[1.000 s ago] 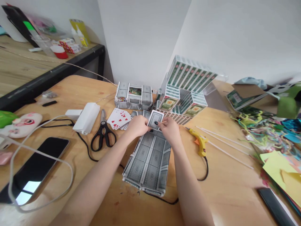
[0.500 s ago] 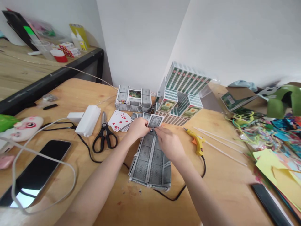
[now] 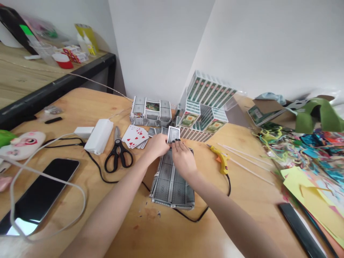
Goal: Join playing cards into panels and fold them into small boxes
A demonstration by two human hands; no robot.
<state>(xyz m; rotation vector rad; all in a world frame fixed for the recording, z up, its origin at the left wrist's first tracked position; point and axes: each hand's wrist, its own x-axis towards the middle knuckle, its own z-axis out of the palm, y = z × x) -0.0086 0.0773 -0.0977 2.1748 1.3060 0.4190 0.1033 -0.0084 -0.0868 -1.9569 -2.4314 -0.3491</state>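
A structure covered in grey-backed playing cards (image 3: pixel 172 182) lies on the table in front of me. At its far end, a single card (image 3: pixel 173 133) stands up between my hands. My left hand (image 3: pixel 158 145) is closed at the card's left lower edge, fingertips pinching it. My right hand (image 3: pixel 183 157) lies with its fingers together and extended against the front of the card, its thumb hidden. Just beyond are loose cards (image 3: pixel 135 136), partly face up, and a second card-covered piece (image 3: pixel 152 112).
Black scissors (image 3: pixel 117 154) and a white power adapter (image 3: pixel 99 137) lie left, beside a phone (image 3: pixel 40 195). To the right are a yellow glue gun (image 3: pixel 220 157) with a trailing cord and white sticks (image 3: pixel 248 166). Stacked card boxes (image 3: pixel 206 107) stand behind.
My right hand has shifted left and turned, its fingers now pointing up over the card. The card has become more upright. The whole view has shifted slightly.
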